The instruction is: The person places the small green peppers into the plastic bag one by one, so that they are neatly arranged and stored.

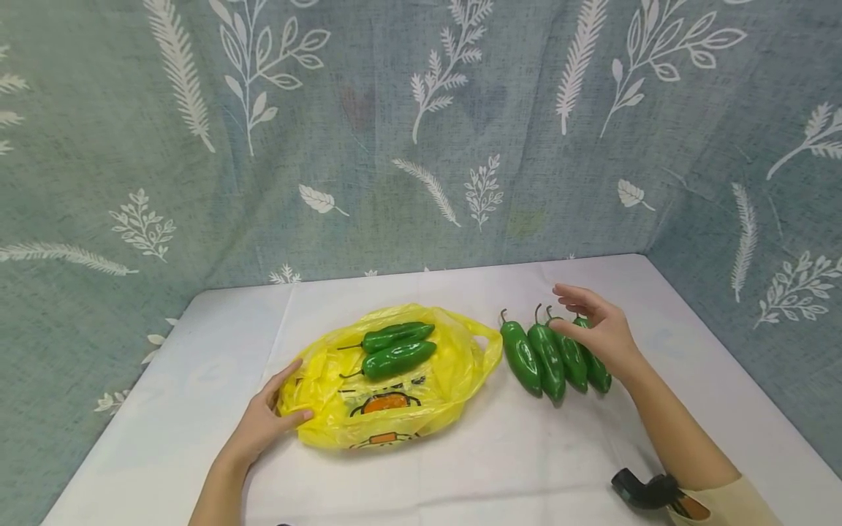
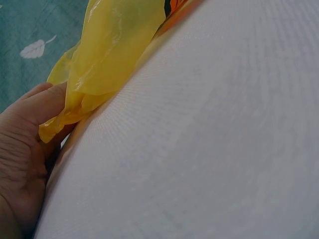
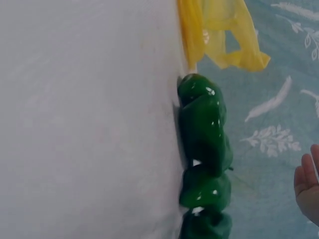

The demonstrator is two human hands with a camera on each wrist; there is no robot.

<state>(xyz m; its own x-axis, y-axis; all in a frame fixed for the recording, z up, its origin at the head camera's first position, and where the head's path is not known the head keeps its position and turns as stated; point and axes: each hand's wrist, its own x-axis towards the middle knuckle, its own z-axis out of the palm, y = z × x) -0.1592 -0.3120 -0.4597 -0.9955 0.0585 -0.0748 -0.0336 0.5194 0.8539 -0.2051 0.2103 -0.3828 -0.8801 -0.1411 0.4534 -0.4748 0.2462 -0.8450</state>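
Note:
A yellow plastic bag [image 1: 454, 365] with printed orange and black figures lies on the table. Two green chili peppers [image 1: 398, 359] rest side by side on its yellow plastic, stems to the left; whether they lie inside the bag or on top, I cannot tell. My left hand [image 1: 263, 418] holds the bag's left end, thumb at the front and fingers behind; the left wrist view shows its plastic between them. To the right, several more green chili peppers [image 1: 547, 358] lie in a row, stems away from me. Above the row's right end, my right hand [image 1: 601, 332] hovers with nothing in it.
White cloth covers the table [image 1: 513, 467]. Behind it and along the sides hangs a blue-green curtain [image 1: 368, 219] with white leaf prints. A black strap end [image 1: 645, 489] sticks out near the right sleeve [image 1: 730, 504].

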